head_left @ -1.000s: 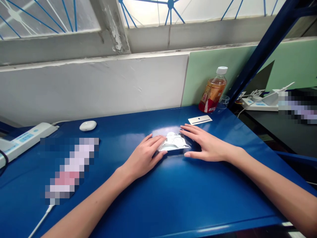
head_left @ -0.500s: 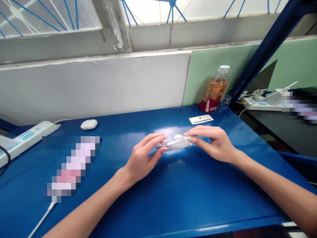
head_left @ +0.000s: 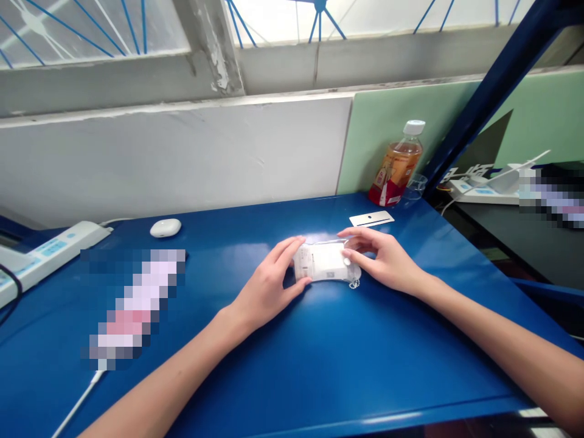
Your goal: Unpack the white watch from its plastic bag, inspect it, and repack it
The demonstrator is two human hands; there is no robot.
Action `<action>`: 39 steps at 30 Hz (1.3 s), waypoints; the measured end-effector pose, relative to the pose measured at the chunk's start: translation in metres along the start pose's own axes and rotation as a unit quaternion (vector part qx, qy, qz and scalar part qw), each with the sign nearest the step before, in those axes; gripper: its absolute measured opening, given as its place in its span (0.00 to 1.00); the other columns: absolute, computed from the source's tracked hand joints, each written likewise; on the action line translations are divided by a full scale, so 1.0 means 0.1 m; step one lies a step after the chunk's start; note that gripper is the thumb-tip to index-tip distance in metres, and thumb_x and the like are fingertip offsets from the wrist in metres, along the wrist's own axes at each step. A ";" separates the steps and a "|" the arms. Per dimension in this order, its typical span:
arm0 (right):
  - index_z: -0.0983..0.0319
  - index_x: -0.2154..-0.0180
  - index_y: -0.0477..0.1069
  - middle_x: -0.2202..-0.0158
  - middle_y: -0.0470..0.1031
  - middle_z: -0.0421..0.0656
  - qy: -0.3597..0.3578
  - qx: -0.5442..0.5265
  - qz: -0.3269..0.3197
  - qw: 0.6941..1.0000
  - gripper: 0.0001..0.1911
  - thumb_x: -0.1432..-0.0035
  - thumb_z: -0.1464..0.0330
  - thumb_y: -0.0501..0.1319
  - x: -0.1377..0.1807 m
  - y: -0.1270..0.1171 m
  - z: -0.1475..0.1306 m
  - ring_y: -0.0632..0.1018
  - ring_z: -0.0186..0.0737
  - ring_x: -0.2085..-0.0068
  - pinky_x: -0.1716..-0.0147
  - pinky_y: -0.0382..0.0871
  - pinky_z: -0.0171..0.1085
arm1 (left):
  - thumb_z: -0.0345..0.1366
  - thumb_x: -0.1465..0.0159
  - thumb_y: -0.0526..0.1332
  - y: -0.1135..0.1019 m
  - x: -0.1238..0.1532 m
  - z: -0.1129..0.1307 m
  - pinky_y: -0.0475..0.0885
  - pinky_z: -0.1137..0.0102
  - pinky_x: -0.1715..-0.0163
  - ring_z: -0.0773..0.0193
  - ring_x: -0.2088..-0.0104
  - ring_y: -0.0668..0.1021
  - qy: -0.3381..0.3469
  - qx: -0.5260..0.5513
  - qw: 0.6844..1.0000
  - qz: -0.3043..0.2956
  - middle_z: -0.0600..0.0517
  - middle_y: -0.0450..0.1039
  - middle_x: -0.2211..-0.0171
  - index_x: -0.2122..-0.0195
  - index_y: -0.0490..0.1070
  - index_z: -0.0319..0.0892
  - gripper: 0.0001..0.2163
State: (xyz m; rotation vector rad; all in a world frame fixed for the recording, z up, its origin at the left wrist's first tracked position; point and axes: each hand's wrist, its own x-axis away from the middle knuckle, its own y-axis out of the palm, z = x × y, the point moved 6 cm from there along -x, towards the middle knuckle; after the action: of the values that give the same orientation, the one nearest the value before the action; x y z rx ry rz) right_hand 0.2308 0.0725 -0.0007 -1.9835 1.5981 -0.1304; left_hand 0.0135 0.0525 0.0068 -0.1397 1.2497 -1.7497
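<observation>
Centre of frame, on table (head_left: 319, 365): pouch (head_left: 325, 263), one, glossy, tipped up on its lower edge. Left hand (head_left: 269, 286) pinches its left end, right hand (head_left: 387, 261) its right end.
Risk, as judged: the slick film may slide out of so light a fingertip grip and fall flat.
Count: bottle (head_left: 396, 165), one, upper right; card (head_left: 371, 218), one; white pod (head_left: 165, 227), one, left; hands, two.
</observation>
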 end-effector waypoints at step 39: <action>0.70 0.37 0.64 0.33 0.61 0.61 -0.130 0.306 -0.145 0.932 0.39 0.40 0.50 0.63 0.06 0.05 -0.01 0.59 0.63 0.31 0.37 0.60 0.59 | 0.59 0.31 0.49 0.13 0.00 -0.23 0.49 0.49 0.32 0.45 0.28 0.47 -0.087 -0.149 0.970 -0.170 0.38 0.46 0.28 0.30 0.51 0.37 0.37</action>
State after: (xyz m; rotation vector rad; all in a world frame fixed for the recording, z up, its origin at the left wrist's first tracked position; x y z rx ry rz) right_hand 0.2281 0.0658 -0.0034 -1.6383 0.9331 -0.4088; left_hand 0.0090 0.0677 -0.0142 -0.7050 1.4122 -1.7752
